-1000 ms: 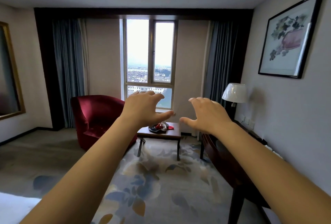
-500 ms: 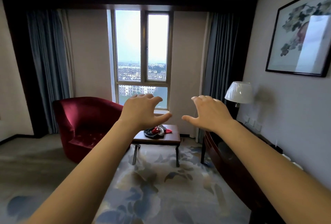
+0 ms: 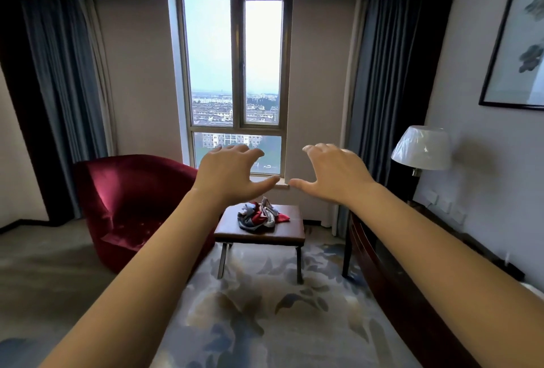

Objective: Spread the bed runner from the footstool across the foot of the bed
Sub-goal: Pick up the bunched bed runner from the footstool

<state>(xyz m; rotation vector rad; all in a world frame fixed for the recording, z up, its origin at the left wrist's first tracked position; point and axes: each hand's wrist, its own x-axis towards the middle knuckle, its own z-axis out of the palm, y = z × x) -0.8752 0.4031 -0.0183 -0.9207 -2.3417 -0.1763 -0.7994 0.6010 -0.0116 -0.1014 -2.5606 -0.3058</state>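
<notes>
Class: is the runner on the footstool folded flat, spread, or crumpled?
Crumpled: the runner sits bunched on the footstool, covering only part of its top.

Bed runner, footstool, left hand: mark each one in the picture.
bed runner [image 3: 260, 217]: head view, middle of the crumpled heap.
footstool [image 3: 259, 238]: head view, front edge of its seat.
left hand [image 3: 228, 177]: head view, back of the hand.

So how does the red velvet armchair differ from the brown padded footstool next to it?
The red velvet armchair is bulky, curved-backed and upholstered to the floor; the brown padded footstool is low and flat on thin legs. The footstool carries the crumpled red, grey and white bed runner; the armchair holds none of it. Both stand side by side before the window.
</notes>
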